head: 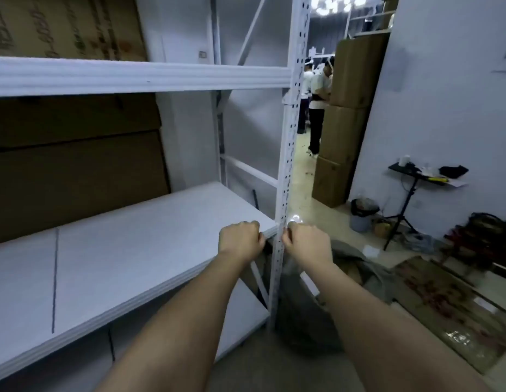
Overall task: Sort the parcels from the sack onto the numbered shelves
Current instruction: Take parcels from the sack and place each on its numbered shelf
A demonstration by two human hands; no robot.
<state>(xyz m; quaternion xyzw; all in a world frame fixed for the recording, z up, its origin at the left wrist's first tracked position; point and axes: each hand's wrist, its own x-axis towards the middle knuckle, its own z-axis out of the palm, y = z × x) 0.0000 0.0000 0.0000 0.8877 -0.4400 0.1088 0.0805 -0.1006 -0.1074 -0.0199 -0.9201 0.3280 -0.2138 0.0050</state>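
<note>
The white metal rack has a bare middle shelf (133, 250) and an upper shelf beam (138, 76). My left hand (240, 240) is at the middle shelf's front right corner, with its fingers curled over the edge. My right hand (305, 241) is just right of the perforated upright post (285, 171), fingers curled. A small pale shiny thing (294, 217) shows at its fingertips, too blurred to identify. A grey-green sack (302, 306) lies on the floor below my right forearm, beside the post. No parcel is plainly in view.
Flat brown cardboard (76, 165) leans behind the rack. Stacked cartons (345, 123) line the right-hand wall by an aisle where people (318, 103) stand. A black tripod stand (410, 199), a bin (360, 215) and clutter (449, 292) occupy the floor to the right.
</note>
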